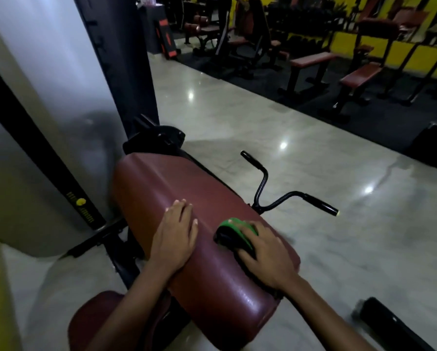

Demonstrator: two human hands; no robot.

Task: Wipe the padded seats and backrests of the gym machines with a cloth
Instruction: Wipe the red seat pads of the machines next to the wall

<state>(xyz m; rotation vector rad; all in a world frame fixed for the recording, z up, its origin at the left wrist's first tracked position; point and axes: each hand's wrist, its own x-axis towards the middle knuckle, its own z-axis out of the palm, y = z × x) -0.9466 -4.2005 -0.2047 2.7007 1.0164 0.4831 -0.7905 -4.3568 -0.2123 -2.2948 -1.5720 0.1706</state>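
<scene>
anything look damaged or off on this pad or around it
Nothing stands out. The maroon pad shows no tear or spill where visible. The left hand rests flat on it, and the right hand presses the green cloth against it. The floor only shows light reflections.

Single head-mounted wide-angle view, looking forward and steeply down from close above the maroon pad (199, 224). Both forearms enter from the bottom edge. The far gym floor (263, 127) fills the upper frame.
</scene>
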